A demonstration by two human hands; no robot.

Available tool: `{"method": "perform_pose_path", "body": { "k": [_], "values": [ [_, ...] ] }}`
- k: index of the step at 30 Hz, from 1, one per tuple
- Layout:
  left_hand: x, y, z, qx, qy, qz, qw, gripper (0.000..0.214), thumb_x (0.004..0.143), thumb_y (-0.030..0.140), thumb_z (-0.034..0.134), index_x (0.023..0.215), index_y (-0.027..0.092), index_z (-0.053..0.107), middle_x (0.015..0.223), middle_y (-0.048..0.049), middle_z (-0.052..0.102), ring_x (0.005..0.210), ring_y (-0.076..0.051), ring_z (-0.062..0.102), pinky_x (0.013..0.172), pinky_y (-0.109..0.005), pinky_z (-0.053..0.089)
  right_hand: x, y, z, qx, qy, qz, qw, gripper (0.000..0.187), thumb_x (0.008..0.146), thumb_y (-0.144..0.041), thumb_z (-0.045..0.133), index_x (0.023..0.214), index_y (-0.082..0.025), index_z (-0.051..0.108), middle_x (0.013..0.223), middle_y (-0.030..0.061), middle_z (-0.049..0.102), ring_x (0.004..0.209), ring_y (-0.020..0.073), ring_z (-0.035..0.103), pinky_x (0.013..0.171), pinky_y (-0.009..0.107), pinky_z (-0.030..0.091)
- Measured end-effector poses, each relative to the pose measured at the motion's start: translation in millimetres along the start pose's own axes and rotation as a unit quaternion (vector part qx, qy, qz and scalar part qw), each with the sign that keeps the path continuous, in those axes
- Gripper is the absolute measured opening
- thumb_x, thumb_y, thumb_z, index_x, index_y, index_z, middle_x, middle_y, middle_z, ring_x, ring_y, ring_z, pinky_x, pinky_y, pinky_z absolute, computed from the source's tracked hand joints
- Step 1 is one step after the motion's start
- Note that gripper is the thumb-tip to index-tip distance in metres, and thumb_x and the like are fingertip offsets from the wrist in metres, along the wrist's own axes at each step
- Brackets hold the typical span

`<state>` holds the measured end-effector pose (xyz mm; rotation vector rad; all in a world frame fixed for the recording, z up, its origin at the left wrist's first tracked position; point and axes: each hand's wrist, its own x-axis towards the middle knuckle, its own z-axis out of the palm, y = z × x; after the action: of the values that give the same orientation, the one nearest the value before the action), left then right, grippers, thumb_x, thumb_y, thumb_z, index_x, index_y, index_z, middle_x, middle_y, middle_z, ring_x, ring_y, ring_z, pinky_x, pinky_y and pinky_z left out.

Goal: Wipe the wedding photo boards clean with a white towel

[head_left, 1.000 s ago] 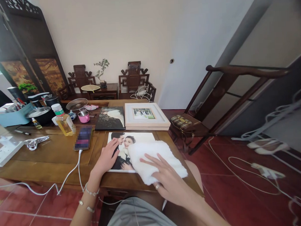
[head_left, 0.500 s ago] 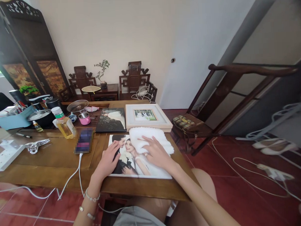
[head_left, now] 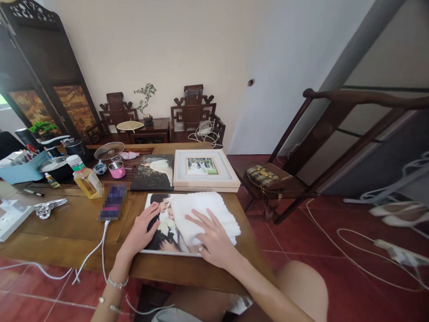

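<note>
A large photo print (head_left: 157, 228) of a couple lies flat near the front edge of the wooden table (head_left: 72, 231). My left hand (head_left: 141, 231) rests flat on the print's left side, fingers spread. My right hand (head_left: 212, 238) presses flat on a white fluffy cloth (head_left: 202, 218) that covers the print's right half. Fingers of that hand are stretched out over the cloth.
Behind the print lie a dark photo panel (head_left: 153, 172) and a white framed photo (head_left: 202, 168). A phone (head_left: 113, 202) on a white cable, an oil bottle (head_left: 82, 177), a pink cup (head_left: 116, 169) and pots sit to the left. A wooden chair (head_left: 298, 148) stands at right; cables lie on the red floor.
My right hand has slid the cloth from the print's near right up to its far right corner and back toward the middle. My left hand stayed on the print.
</note>
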<state>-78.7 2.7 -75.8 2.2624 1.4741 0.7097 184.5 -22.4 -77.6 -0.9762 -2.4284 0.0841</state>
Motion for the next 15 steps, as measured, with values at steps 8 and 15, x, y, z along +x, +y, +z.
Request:
{"method": "perform_pose_path", "body": {
  "k": [8, 15],
  "values": [
    [2.8, 1.3, -6.4, -0.007, 0.000, 0.003, 1.000, 0.043, 0.092, 0.035, 0.040, 0.134, 0.029, 0.042, 0.146, -0.0040, 0.037, 0.136, -0.023, 0.030, 0.110, -0.050, 0.024, 3.3, -0.4, 1.4, 0.006, -0.003, 0.009, 1.000, 0.018, 0.068, -0.014, 0.052, 0.067, -0.021, 0.068, 0.139, 0.0051, 0.046, 0.135, 0.0294, 0.027, 0.111, 0.056, 0.008],
    [2.1, 3.1, -6.7, 0.009, -0.008, -0.005, 1.000, 0.043, 0.093, 0.037, 0.037, 0.136, 0.030, 0.040, 0.147, -0.0038, 0.035, 0.137, -0.023, 0.028, 0.110, -0.051, 0.025, 3.4, 0.9, 3.0, -0.002, -0.004, 0.004, 1.000, 0.020, 0.063, -0.011, 0.051, 0.069, -0.020, 0.068, 0.140, 0.0048, 0.045, 0.135, 0.0289, 0.026, 0.111, 0.056, 0.008]
  ]
}}
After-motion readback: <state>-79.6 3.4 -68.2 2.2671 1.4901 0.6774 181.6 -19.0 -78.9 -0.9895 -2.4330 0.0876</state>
